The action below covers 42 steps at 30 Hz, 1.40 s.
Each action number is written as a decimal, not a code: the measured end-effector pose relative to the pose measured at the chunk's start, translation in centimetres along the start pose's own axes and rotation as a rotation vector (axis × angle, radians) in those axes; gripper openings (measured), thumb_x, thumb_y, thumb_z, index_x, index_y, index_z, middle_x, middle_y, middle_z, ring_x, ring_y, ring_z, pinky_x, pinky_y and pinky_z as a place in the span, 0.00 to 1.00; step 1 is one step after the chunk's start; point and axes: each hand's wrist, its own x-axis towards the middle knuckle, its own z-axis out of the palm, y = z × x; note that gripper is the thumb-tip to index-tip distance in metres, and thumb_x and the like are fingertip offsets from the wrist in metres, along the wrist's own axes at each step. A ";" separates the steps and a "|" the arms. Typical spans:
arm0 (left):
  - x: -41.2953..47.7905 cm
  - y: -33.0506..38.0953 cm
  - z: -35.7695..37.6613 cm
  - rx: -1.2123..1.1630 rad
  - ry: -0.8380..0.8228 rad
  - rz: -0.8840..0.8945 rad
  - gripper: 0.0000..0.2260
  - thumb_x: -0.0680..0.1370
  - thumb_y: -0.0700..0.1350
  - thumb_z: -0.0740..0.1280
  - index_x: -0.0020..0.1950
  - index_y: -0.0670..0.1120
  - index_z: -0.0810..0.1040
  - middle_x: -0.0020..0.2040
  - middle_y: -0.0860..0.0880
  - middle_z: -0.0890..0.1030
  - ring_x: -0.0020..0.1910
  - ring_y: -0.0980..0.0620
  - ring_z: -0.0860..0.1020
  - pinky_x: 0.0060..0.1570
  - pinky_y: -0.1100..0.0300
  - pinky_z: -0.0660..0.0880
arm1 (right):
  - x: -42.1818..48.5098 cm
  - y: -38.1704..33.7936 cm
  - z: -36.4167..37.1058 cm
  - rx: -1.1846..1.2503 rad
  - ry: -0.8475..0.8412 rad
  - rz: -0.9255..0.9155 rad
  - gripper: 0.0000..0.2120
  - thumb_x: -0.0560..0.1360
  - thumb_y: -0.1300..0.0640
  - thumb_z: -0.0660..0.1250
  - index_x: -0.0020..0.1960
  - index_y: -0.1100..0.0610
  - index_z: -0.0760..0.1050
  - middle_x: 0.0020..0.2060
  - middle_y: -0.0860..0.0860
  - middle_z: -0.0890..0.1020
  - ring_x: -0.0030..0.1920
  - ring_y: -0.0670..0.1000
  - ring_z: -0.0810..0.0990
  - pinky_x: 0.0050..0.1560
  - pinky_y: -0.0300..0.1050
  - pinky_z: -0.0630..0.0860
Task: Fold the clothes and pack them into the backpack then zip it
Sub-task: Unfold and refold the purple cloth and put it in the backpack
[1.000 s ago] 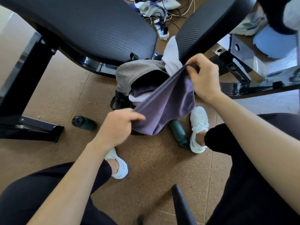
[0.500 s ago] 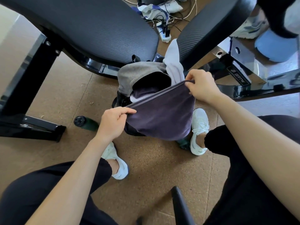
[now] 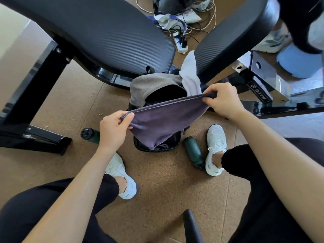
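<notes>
1. Head view: the purple garment (image 3: 163,123) hangs over the black backpack (image 3: 157,146), hiding most of its open mouth and whatever lies inside.
2. Its stretched top edge, the long axis, runs from lower left up to the right.
3. The left hand (image 3: 114,130) pinches one corner and the right hand (image 3: 222,100) grips the other, above the cork floor (image 3: 166,181).

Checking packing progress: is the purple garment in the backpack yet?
Not yet: left hand and right hand pinch the purple garment stretched above the open backpack.
</notes>
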 end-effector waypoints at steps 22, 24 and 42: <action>-1.1 3.6 4.6 -0.399 -0.099 -0.340 0.07 0.79 0.44 0.72 0.47 0.40 0.83 0.38 0.48 0.85 0.37 0.56 0.82 0.36 0.65 0.77 | -2.5 -4.2 4.8 0.570 -0.285 0.026 0.08 0.76 0.59 0.74 0.46 0.64 0.83 0.34 0.65 0.80 0.33 0.53 0.78 0.41 0.58 0.80; -1.3 3.9 4.9 -0.448 -0.172 -0.386 0.07 0.79 0.44 0.71 0.49 0.40 0.83 0.44 0.42 0.86 0.41 0.52 0.84 0.40 0.63 0.78 | -3.1 -4.7 5.1 0.540 -0.323 -0.047 0.05 0.75 0.58 0.74 0.46 0.61 0.83 0.35 0.59 0.84 0.36 0.50 0.79 0.43 0.59 0.80; 0.1 3.4 3.5 -0.320 0.094 -0.428 0.03 0.76 0.42 0.71 0.42 0.46 0.81 0.36 0.50 0.82 0.35 0.53 0.80 0.33 0.60 0.75 | -3.2 -5.2 5.3 0.347 -0.265 -0.256 0.07 0.74 0.60 0.76 0.47 0.49 0.82 0.41 0.51 0.82 0.38 0.46 0.78 0.43 0.45 0.75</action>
